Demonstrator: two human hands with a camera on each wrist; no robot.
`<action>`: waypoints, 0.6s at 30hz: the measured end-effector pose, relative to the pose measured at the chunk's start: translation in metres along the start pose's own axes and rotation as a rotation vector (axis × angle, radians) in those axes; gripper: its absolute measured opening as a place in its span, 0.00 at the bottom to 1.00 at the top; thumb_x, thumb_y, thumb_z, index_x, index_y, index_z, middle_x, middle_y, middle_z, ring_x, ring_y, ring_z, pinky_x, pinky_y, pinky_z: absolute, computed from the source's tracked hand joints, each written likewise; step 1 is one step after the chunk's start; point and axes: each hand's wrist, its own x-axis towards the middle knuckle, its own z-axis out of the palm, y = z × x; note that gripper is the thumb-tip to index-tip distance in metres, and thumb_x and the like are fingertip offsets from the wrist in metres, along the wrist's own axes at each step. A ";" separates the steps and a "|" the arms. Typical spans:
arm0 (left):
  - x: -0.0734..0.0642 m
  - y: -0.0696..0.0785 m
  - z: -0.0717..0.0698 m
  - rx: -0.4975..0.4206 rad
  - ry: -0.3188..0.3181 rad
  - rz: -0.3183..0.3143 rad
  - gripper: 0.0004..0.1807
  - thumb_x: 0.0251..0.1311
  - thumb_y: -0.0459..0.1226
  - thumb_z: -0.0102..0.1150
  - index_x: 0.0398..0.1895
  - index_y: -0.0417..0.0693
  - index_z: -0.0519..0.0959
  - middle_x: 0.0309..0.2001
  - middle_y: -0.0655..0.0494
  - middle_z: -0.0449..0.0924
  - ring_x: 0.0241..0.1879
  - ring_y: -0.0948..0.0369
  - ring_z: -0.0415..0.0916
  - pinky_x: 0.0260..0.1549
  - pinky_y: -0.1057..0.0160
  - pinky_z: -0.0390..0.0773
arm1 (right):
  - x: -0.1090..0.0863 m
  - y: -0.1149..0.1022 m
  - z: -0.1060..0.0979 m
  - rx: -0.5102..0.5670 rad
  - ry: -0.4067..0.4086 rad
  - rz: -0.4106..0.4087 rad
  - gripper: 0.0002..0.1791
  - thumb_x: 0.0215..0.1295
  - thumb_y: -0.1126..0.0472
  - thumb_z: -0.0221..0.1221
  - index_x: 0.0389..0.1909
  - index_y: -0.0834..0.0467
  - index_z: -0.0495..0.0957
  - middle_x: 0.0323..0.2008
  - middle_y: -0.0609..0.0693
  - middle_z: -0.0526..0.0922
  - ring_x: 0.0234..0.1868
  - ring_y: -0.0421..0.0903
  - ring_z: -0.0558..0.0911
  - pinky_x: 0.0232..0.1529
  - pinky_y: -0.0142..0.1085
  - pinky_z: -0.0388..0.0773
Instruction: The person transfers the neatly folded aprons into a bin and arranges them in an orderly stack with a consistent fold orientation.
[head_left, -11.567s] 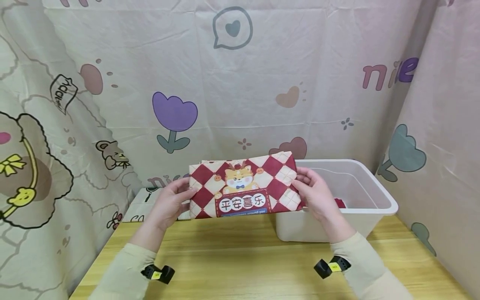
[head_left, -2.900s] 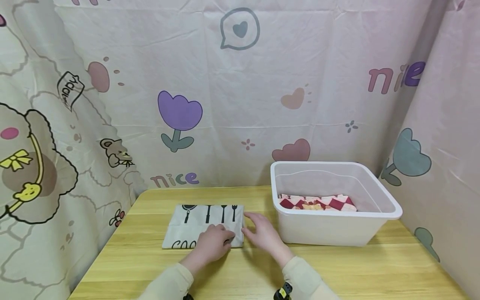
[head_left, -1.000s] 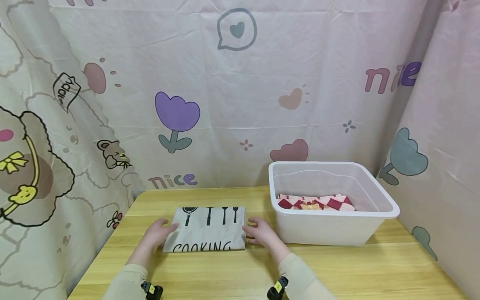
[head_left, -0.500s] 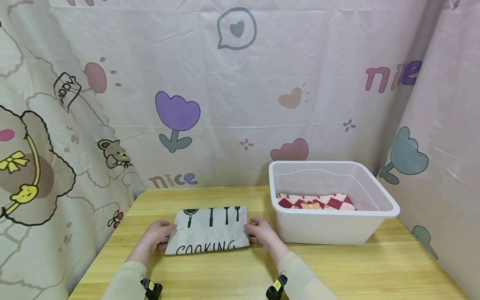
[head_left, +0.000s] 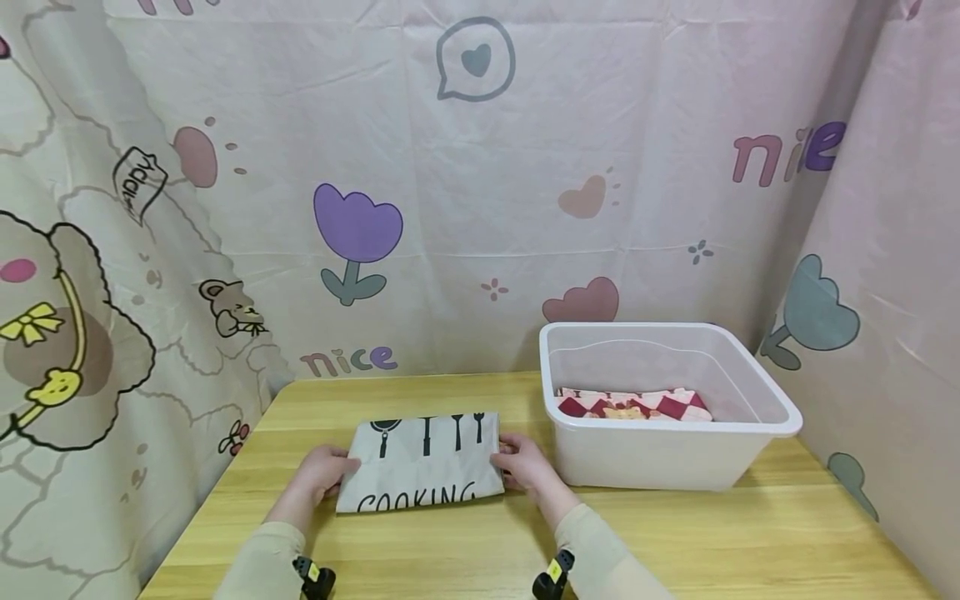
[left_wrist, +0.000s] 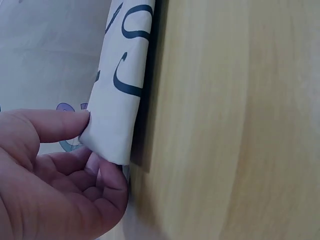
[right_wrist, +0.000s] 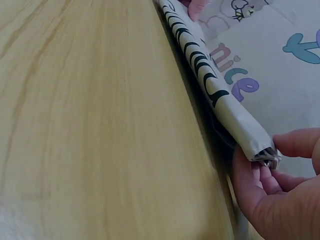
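Observation:
A folded white cloth (head_left: pixel 423 462) printed with black cooking utensils and the word COOKING is held by its two ends, tilted slightly, over the wooden table. My left hand (head_left: pixel 322 471) pinches its left end, thumb on top and fingers curled beneath. At the right end, my right hand (head_left: pixel 525 465) grips the cloth the same way. In the left wrist view the cloth's corner (left_wrist: pixel 112 120) sits between thumb and fingers, a dark shadow beside it. The right wrist view shows the layered folds at the cloth's end (right_wrist: pixel 250 137) between thumb and fingers of the right hand (right_wrist: pixel 282 187).
To the right stands a white plastic bin (head_left: pixel 645 454). Inside it lies a folded red-and-cream checked cloth (head_left: pixel 675 406). Patterned curtains (head_left: pixel 465 208) hang behind the wooden table (head_left: pixel 450 550) and at both sides.
The checked cloth, earlier in both hands, now lies in the bin. The left hand went from the white cloth's top to its left end. Both hands now grip the cloth, shifted slightly right.

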 end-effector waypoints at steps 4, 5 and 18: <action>0.001 -0.003 0.002 -0.052 0.020 -0.004 0.22 0.63 0.28 0.57 0.55 0.19 0.69 0.38 0.40 0.78 0.30 0.58 0.76 0.29 0.64 0.77 | 0.000 0.000 0.003 -0.007 0.013 -0.009 0.30 0.62 0.74 0.58 0.64 0.76 0.63 0.44 0.57 0.75 0.39 0.46 0.78 0.38 0.41 0.82; 0.001 -0.004 0.002 -0.065 0.026 -0.005 0.22 0.62 0.28 0.57 0.55 0.19 0.69 0.38 0.40 0.77 0.30 0.58 0.76 0.28 0.64 0.77 | 0.000 0.000 0.003 -0.006 0.014 -0.014 0.30 0.61 0.74 0.58 0.64 0.76 0.63 0.44 0.57 0.76 0.38 0.46 0.78 0.38 0.41 0.82; -0.012 0.003 -0.011 -0.402 0.009 0.011 0.26 0.63 0.28 0.59 0.63 0.27 0.67 0.40 0.48 0.78 0.34 0.57 0.79 0.32 0.54 0.84 | -0.004 -0.015 -0.001 0.073 0.001 -0.120 0.31 0.57 0.77 0.56 0.64 0.74 0.65 0.45 0.57 0.75 0.35 0.46 0.78 0.34 0.39 0.82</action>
